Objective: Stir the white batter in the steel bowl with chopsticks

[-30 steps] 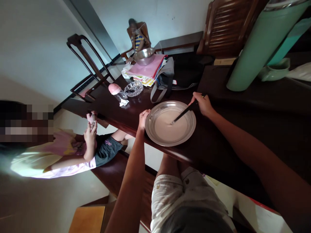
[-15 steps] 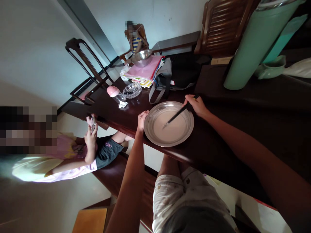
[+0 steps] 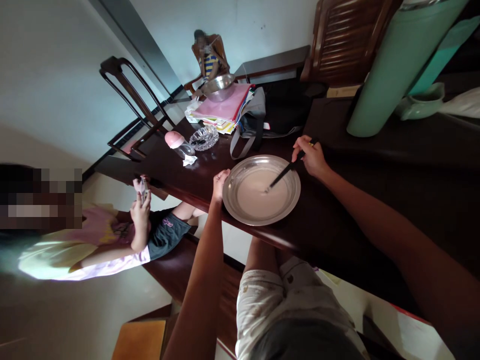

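A round metal plate (image 3: 240, 212) holding pale liquid batter lies at the near edge of the dark wooden table (image 3: 375, 200). My left hand (image 3: 218, 183) is closed on the plate's left rim. My right hand (image 3: 311, 157) is closed on dark chopsticks (image 3: 284, 173), whose tips dip into the batter near the plate's middle.
Behind the plate lie a grey bag (image 3: 258, 120), a glass ashtray (image 3: 203, 138), a pink-capped bottle (image 3: 179, 144), a stack of books with a steel bowl (image 3: 218, 87) and a tall green flask (image 3: 393, 70). A person on the bench at left holds a phone (image 3: 141, 187). Another person sits far back.
The chopstick tips swept left across the batter and have come back toward the plate's middle; my right hand shifted slightly right. My left hand stayed on the rim.
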`<state>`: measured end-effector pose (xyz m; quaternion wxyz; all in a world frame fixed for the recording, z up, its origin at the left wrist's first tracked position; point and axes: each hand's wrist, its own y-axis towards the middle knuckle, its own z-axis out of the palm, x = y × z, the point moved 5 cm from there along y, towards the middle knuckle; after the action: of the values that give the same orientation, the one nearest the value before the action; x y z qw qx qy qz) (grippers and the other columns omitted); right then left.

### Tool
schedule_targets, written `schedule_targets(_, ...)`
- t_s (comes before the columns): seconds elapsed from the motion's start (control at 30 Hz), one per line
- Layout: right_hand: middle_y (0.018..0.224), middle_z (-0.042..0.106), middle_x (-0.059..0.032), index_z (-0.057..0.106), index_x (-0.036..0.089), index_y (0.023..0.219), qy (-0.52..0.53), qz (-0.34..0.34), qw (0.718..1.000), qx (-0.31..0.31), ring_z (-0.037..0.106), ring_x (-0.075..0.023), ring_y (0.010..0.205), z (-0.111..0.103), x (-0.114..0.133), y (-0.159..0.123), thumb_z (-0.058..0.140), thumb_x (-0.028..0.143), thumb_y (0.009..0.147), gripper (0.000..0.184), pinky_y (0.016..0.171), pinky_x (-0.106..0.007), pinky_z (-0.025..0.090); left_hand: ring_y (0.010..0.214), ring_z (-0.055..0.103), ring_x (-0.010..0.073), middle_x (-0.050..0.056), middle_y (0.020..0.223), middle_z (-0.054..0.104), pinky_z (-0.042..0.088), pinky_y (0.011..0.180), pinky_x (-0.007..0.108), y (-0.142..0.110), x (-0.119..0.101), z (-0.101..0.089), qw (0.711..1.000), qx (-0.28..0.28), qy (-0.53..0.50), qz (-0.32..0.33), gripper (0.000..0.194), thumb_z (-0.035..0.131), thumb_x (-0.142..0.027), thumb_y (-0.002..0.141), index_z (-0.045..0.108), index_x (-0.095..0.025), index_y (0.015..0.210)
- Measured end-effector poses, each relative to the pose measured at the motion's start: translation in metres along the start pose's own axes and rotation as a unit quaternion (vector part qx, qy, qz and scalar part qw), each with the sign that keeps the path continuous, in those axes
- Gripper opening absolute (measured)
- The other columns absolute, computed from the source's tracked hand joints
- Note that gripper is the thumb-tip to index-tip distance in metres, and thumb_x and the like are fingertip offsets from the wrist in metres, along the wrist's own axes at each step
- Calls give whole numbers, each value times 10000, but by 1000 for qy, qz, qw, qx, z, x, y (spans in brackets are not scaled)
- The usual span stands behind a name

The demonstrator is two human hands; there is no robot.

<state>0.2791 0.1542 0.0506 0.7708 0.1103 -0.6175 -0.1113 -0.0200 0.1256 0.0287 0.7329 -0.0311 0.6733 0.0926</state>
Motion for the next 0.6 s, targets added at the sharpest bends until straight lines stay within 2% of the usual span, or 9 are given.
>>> schedule_targets(0.17,438,503,59,543,224,725,-15,-6,997,72,443,-88,410,13,3,-5,603,647,743,427,480,-263,349,467,270,53,-73,483,298,260,457,195,0,2,-1,1000,3,3,1,452,728,-335,690,352,-177,494)
schedule_targets(0.27,465,502,53,561,230,732,-19,-25,999,33,463,-96,425,7,4,-1,583,674,738,445,490,-270,359,467,273,54,-72,491,299,262,459,197,0,2,-1,1000,4,3,2,446,727,-343,688,357,-179,499)
schedule_targets(0.37,440,489,38,553,228,649,-13,-32,999,-19,449,-100,405,-1,3,2,462,727,777,523,480,-277,356,469,274,53,-71,495,300,263,460,198,0,3,-2,1000,4,3,2,444,730,-342,681,359,-179,499)
schedule_targets(0.47,426,503,27,553,227,610,-26,-22,999,12,470,-109,413,5,1,-1,434,744,777,556,512,-286,396,467,268,52,-71,494,291,259,456,201,0,3,-2,1000,1,3,1,459,733,-342,677,344,-181,494)
schedule_targets(0.53,470,564,17,587,228,654,-39,-21,998,48,517,-118,459,12,1,-4,486,734,755,526,558,-292,431,464,266,53,-71,492,289,259,454,201,0,3,-2,1000,-2,3,-1,460,729,-340,683,341,-181,493)
schedule_targets(0.6,518,600,12,599,230,699,-44,-26,997,51,547,-121,497,13,3,-5,527,718,743,496,558,-286,430,464,268,53,-70,491,291,262,455,200,0,4,-2,1000,-5,3,-3,453,724,-335,692,346,-180,496)
